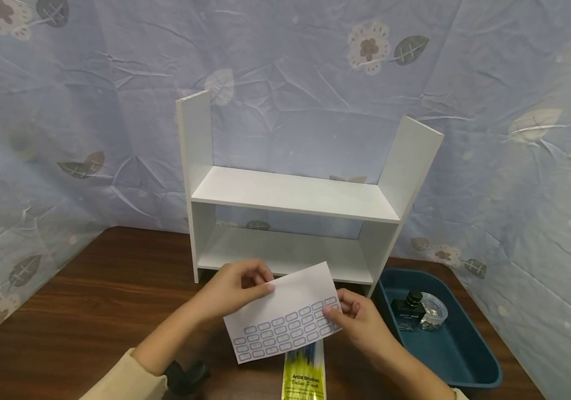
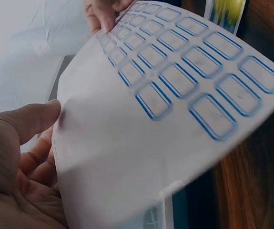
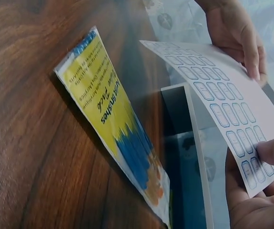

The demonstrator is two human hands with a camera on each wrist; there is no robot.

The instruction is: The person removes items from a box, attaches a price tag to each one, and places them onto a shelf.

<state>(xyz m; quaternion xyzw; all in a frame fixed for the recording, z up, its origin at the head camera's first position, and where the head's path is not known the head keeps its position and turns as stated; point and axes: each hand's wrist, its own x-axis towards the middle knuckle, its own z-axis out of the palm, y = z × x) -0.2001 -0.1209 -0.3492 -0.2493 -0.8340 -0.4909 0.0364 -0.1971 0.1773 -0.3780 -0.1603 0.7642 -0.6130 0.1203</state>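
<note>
Both hands hold up a white sheet (image 1: pixel 285 314) with several rows of blue-outlined labels along its lower part. The left hand (image 1: pixel 237 289) pinches its upper left edge; in the left wrist view that thumb (image 2: pixel 36 119) lies on the blank part. At the sheet's right edge the right hand (image 1: pixel 362 325) pinches it, thumb over the labels, as the right wrist view of the sheet (image 3: pixel 222 95) also shows. A yellow and blue packet of artist brushes (image 1: pixel 304 373) lies on the table below the sheet, its upper end hidden behind it in the head view.
A white two-tier shelf (image 1: pixel 295 194) stands at the back of the brown table (image 1: pixel 130 289). To its right is a blue tray (image 1: pixel 445 355) holding a black bottle (image 1: pixel 407 311) and a round clear container (image 1: pixel 434 311). A dark object (image 1: pixel 185 379) is beside the left sleeve.
</note>
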